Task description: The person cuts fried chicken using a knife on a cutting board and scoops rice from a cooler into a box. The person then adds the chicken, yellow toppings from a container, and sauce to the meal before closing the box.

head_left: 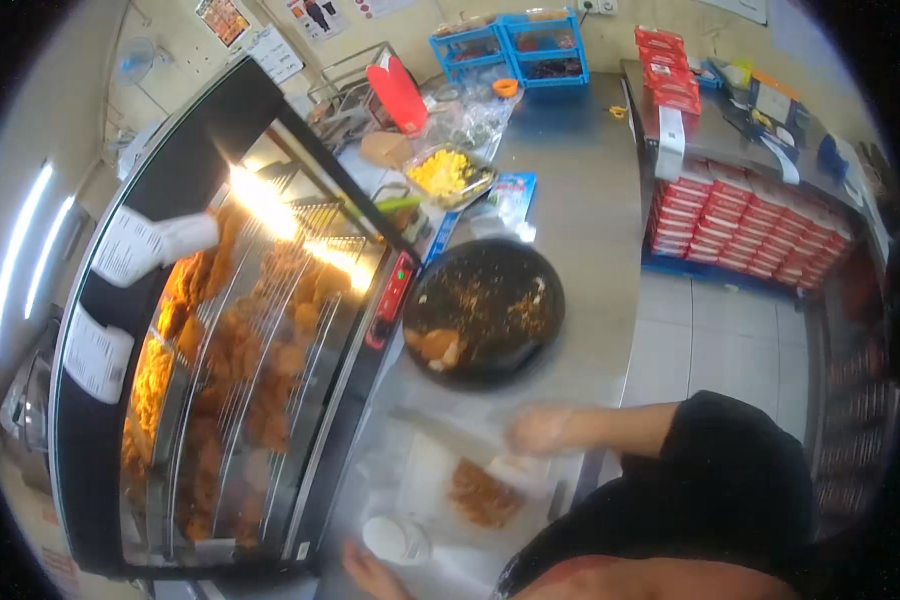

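My right hand, smeared by motion, is closed above the white board. A blurred grey blade, which looks like a knife, reaches left from it. Below this hand lies a browned, fried-looking piece of food, with a blurred white thing against its right side. At the lower edge my left hand shows only in part, its fingers apart beside a white round tub. Beyond the board sits a large black pan holding crumbs and a few food pieces.
A lit glass warming cabinet full of fried food stands on the left. Behind the pan is a tray of yellow food. Blue baskets stand at the back. Stacked red-and-white boxes fill a shelf on the right.
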A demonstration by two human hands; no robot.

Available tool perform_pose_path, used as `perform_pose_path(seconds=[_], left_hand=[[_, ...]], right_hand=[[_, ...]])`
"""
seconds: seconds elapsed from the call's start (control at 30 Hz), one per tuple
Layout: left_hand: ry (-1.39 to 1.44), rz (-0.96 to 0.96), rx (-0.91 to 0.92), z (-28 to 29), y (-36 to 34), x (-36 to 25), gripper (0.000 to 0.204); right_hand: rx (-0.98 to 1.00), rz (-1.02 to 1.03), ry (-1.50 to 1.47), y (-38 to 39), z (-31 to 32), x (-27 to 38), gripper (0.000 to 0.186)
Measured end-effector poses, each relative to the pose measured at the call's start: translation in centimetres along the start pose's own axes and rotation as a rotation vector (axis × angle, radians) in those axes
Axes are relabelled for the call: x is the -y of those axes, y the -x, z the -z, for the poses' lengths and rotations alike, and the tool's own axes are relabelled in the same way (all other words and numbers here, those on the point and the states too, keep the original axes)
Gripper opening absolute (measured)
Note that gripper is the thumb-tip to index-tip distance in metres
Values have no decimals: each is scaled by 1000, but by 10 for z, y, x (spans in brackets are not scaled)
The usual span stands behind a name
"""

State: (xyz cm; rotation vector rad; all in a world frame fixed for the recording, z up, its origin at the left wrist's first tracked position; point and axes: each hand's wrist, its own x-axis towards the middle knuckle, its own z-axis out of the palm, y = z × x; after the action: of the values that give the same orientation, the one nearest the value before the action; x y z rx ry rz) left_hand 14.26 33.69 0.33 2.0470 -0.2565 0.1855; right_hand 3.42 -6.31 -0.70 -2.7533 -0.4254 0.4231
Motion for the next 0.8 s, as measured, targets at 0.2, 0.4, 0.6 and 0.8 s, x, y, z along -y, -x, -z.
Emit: perform_pose_path(seconds=[0.2, 0.4, 0.6, 0.8], left_hand=[[-107, -189, 39, -231, -109, -239, 23], [-526, -789, 194, -472, -230, -385, 41], [-1011, -730, 448, -696, -436, -446, 33], [-1052, -221, 245, -865, -621, -373, 65]], right_hand=[[-192, -253, -890, 124, 117, -289, 40], [-395, -165, -1652, 95, 165, -579, 43], [-329, 313, -2481, 3, 191, -768, 42], [-231, 226, -2659, -41, 179, -830, 38]])
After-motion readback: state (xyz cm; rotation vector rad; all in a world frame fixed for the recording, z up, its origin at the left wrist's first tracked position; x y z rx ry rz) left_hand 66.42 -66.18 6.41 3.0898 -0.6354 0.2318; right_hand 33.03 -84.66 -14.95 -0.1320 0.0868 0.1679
